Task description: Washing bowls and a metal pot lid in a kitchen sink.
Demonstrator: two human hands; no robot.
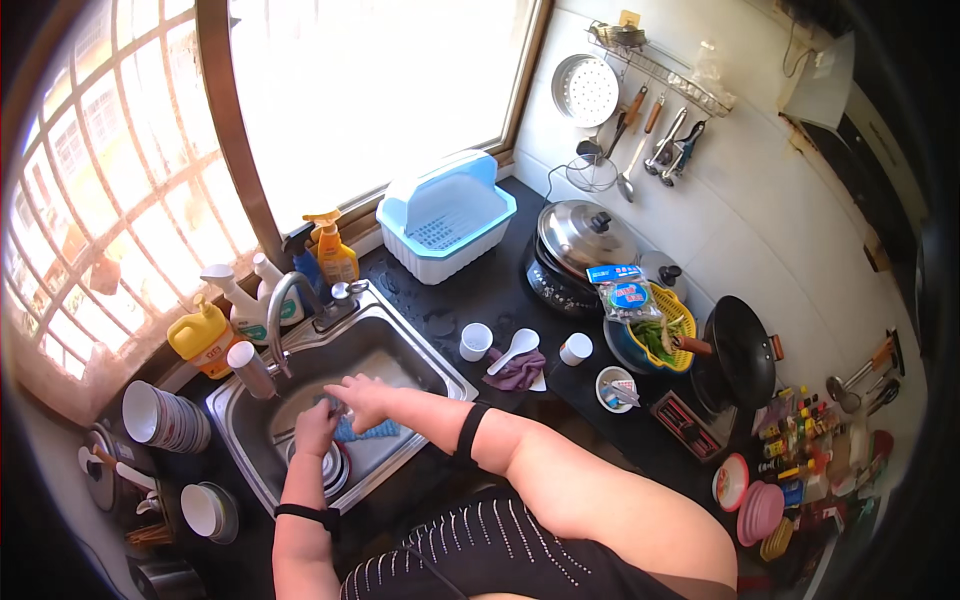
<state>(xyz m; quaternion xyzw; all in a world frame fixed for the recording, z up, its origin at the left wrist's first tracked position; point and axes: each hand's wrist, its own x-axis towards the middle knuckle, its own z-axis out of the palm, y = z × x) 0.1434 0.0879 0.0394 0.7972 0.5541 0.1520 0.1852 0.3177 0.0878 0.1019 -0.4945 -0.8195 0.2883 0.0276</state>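
Both hands are over the stainless steel sink (409, 341). My left hand (316, 426) has its fingers curled; a small shiny thing shows beside them, too little of it to name or to tell whether it is held. My right hand (364, 403) reaches across from the right, fingers apart, close against the left one. Under the right hand, a blue cloth (379, 430) lies in the sink, partly covered. Stacked dishes (334, 469) sit in the near corner of the basin, partly behind my left wrist. The curved faucet (279, 307) arches over the far left side.
Stacked bowls (146, 416) and smaller bowls (202, 510) stand left of the sink. Spray bottles (332, 247) and a yellow jug (201, 337) line its back. Rightward are a white cup (475, 342), a spoon (514, 351) on a purple cloth (517, 373), a lidded pot (562, 277) and a blue-white dish box (446, 247).
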